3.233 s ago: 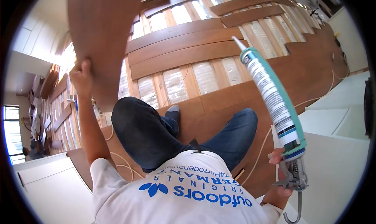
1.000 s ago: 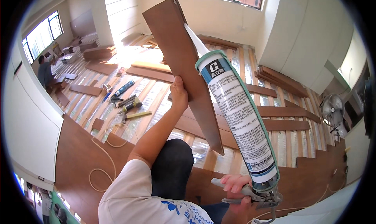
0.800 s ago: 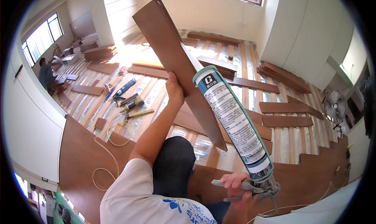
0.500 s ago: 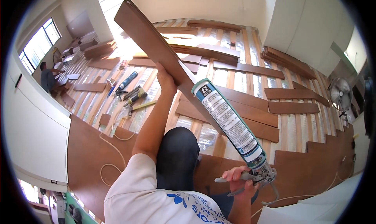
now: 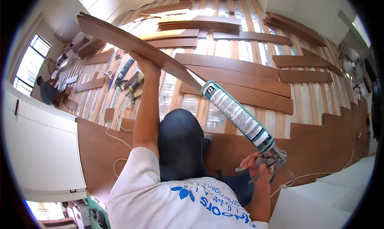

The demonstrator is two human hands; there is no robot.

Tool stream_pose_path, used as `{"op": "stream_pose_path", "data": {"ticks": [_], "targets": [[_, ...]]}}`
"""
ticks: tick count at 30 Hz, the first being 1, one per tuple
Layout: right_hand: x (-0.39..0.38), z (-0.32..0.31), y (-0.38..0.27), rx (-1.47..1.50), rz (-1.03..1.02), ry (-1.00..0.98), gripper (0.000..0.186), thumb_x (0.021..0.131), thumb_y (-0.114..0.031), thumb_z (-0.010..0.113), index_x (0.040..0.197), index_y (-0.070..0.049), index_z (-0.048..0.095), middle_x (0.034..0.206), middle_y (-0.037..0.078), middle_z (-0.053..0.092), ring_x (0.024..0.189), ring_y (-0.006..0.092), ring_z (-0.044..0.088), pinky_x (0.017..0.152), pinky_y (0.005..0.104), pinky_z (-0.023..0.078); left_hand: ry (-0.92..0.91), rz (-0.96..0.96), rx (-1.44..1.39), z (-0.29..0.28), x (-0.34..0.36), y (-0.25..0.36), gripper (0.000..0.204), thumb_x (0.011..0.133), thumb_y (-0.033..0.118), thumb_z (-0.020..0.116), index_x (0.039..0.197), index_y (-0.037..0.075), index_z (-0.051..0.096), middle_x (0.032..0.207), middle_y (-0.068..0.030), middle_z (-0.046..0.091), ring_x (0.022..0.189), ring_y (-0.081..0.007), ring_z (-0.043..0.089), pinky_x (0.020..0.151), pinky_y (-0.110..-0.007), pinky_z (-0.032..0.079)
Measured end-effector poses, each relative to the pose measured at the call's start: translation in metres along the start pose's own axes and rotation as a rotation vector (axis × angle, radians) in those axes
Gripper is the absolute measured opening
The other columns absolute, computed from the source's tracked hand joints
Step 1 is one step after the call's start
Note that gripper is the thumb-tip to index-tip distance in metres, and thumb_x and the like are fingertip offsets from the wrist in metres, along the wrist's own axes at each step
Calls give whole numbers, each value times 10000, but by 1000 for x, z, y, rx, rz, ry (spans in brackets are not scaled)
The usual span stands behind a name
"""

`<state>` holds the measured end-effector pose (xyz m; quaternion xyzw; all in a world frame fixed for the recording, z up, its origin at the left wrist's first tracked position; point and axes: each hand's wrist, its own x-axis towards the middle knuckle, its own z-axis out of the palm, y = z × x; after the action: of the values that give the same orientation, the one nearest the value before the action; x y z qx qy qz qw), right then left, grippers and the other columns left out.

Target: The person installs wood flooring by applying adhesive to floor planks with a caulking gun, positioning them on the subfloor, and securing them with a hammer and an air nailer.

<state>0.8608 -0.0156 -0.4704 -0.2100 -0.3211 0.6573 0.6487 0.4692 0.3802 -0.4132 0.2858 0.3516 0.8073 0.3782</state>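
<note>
A long brown floorboard (image 5: 120,39) is held up slantwise in front of me, its far end toward the upper left. My left hand (image 5: 147,66) grips it from below near its middle, fingers closed round the edge. Closed on the handle and trigger of a caulking gun (image 5: 276,159), my right hand (image 5: 259,166) is at the lower right. The gun carries a white and teal sealant cartridge (image 5: 238,115). Its white nozzle points up-left at the board's near end and appears to touch the edge; the exact contact is too small to tell.
Wooden battens over clear sheeting bear loose floorboards (image 5: 240,83) and stacked boards (image 5: 294,28). Tools, including another caulking gun (image 5: 125,71), lie left. Laid brown flooring (image 5: 320,149) with a stepped edge surrounds me. A fan (image 5: 353,63) stands right; another person (image 5: 48,91) crouches far left.
The floorboard has tilted flatter, its far end swinging left and down. My left hand has moved left and slightly up in the picture. The caulking gun has turned flatter too; the view has shifted.
</note>
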Motion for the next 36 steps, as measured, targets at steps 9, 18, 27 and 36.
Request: {"op": "stream_pose_path", "data": {"ticks": [9,18,27,36], "targets": [[-1,-17,2,-6,37,153,375,992,-302,734,1228,-33,621,930,161,700,858,288,727,831,481,600,20,37,10,-35,17,1,924,936,896,326,1538,206,454,1483,-42,562,1355,-248,533,1185,-413,431],[-16,-56,7,-133,131,252,408,1009,-354,689,1259,-58,563,921,132,643,838,281,697,809,468,580,6,6,52,-54,12,13,967,925,927,225,1593,249,401,1623,-41,437,1461,-296,431,1248,-485,339],[-28,-88,7,-116,144,365,375,1016,-281,691,1273,-34,575,932,136,652,833,272,687,797,435,588,97,-79,167,-84,25,5,1168,801,1016,71,1615,242,393,1646,-104,408,1527,-353,372,1255,-595,308],[-48,-124,11,-134,140,428,359,1047,-262,641,1299,-19,562,945,134,650,834,266,679,804,423,575,-116,-38,59,-100,34,-2,1098,823,1011,131,1592,287,429,1676,-10,378,1542,-312,333,1287,-569,220]]}}
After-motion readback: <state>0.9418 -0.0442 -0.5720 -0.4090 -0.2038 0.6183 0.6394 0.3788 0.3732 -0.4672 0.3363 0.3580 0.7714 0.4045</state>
